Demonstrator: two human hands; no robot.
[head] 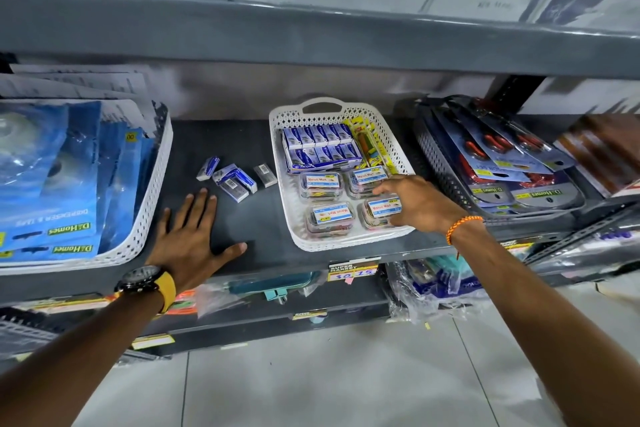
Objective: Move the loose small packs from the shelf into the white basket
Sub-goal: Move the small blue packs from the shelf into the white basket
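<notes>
The right hand (417, 203), an orange thread band at its wrist, is reaching into the white perforated plastic basket (294, 215) with fingers loosely spread, gripping nothing; its fingertips are lying over the small clear lidded tubs (320, 185) with white labels in the basket's front half. The left hand (194, 239), with a black watch on a yellow strap, is pressing flat and empty on the dark grey metal shelf (256, 218), palm down, fingers splayed. Just beyond its fingertips, the loose small blue-and-white packs (230, 177) are lying scattered on the bare shelf to the left of the basket, outside it. Behind the tubs, a carton of matching blue-and-white packs (320, 149) is filling the basket's rear, with yellow carded items (370, 146) sitting beside it on the right.
</notes>
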